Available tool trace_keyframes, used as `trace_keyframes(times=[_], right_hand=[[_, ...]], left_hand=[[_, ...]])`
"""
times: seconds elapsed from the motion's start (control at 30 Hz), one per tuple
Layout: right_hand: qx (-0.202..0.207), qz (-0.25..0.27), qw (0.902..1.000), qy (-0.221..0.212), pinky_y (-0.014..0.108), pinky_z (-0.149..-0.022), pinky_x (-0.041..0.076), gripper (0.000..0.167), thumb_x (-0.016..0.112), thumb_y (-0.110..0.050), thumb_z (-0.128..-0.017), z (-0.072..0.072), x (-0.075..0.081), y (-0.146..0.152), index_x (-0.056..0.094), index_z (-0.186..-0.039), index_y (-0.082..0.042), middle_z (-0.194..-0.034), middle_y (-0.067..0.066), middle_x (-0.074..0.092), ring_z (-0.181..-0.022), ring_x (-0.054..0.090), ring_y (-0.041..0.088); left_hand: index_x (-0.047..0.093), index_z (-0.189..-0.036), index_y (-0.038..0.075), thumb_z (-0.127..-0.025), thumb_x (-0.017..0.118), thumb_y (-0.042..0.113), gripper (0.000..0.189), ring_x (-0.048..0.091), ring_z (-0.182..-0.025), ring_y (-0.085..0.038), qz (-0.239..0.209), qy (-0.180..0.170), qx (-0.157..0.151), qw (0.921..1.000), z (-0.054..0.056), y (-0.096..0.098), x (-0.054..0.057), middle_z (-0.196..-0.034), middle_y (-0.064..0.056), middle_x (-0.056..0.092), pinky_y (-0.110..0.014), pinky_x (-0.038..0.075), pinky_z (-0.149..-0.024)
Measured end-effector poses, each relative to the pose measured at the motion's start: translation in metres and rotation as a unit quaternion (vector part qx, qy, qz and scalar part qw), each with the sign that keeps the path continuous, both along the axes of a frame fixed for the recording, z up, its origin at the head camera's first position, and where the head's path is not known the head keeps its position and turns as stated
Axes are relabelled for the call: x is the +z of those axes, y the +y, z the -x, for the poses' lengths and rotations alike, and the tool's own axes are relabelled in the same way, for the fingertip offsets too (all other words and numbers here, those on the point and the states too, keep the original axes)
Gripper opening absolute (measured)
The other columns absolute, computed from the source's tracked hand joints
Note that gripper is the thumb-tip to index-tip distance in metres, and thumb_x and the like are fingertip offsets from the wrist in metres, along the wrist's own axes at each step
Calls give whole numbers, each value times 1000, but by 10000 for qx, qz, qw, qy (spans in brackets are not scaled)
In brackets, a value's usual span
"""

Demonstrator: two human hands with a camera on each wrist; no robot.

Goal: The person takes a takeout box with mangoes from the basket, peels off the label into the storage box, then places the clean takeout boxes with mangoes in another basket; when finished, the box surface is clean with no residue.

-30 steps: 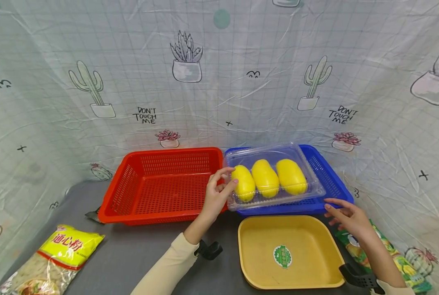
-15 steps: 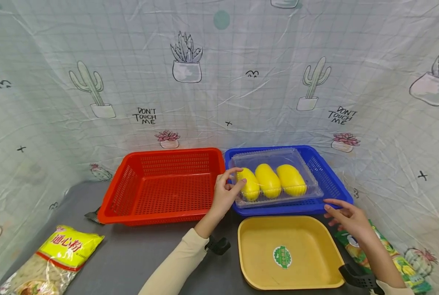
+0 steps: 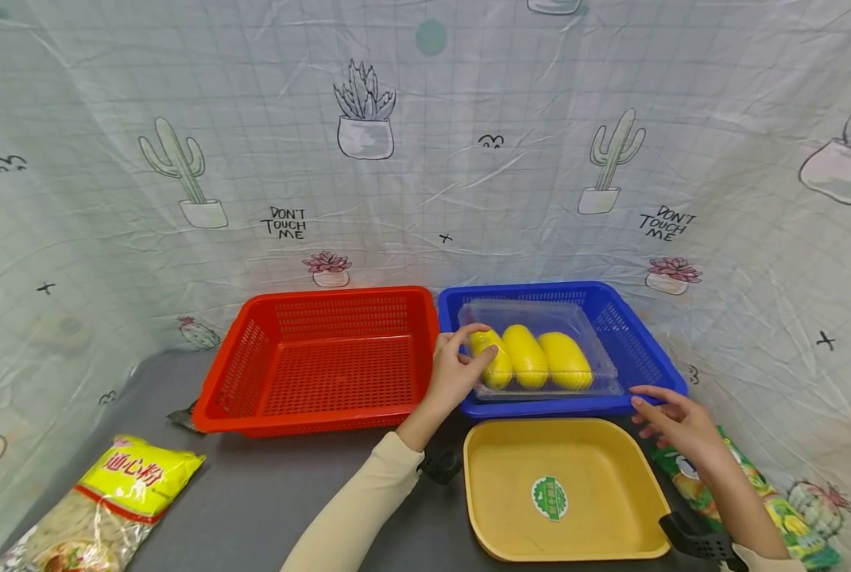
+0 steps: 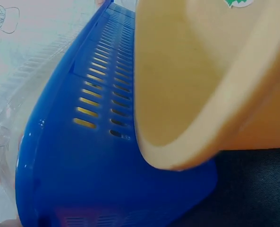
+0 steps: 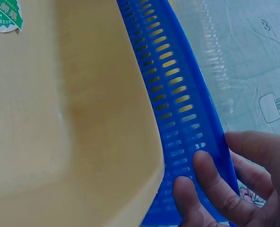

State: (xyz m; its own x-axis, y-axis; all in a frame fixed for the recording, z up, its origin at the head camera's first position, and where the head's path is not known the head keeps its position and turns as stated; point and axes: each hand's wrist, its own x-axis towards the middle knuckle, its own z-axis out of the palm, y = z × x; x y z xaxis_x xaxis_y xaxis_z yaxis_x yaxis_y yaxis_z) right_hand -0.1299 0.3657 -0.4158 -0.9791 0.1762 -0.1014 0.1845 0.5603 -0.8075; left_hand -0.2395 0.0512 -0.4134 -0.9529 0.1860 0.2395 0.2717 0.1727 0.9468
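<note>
My left hand (image 3: 457, 369) grips the left end of a transparent plastic box (image 3: 568, 314) holding three yellow mangoes (image 3: 528, 357). The box lies within the blue basket (image 3: 647, 353), toward its left side. At the basket's front right corner is my right hand (image 3: 682, 425), its fingers round the rim. The right wrist view shows fingers (image 5: 208, 168) in front of the slotted outer wall and another at the rim. In the left wrist view the left hand is mostly cut off; the box's ridged plastic edge (image 4: 5, 135) shows beyond the blue rim.
A red basket (image 3: 339, 421) stands left of the blue one. In front of the blue basket is a yellow tray (image 3: 518, 469) with a green sticker. A yellow pasta bag (image 3: 132, 473) lies at front left. A green packet (image 3: 790, 516) lies under the right forearm.
My left hand has moved right and lowered the box of mangoes from above the blue basket's rim down into it. My right hand has stayed in place.
</note>
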Motion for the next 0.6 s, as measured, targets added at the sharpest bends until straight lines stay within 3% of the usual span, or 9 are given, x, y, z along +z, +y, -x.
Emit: trace_keyframes(times=[0.23, 0.43, 0.6], right_hand=[[-14, -21, 10000, -13, 35, -62, 54, 61, 55, -42, -99, 0, -1, 0, 46, -138, 4, -92, 14, 72, -73, 68, 22], [19, 18, 10000, 5, 35, -62, 55, 60, 55, -41, -99, 1, -2, 0, 46, -138, 4, -91, 13, 72, -73, 68, 22], [17, -16, 10000, -67, 35, -62, 55, 61, 54, -42, -99, 1, 0, 1, 45, -139, 4, -91, 12, 71, -73, 68, 21]], left_hand=[[64, -122, 17, -91, 67, 30, 34, 44, -54, -12, 523, -35, 43, 9986, 3, 8, 2, -108, -12, 40, -22, 42, -50], [62, -122, 18, -93, 63, 30, 31, 48, -80, -21, 1020, -140, 170, 9945, 3, 12, 6, -113, -16, 43, -23, 40, -51], [58, -127, 14, -95, 61, 29, 35, 48, -102, -29, 1171, -98, -72, 9931, 5, 15, 8, -122, -22, 40, -23, 42, -54]])
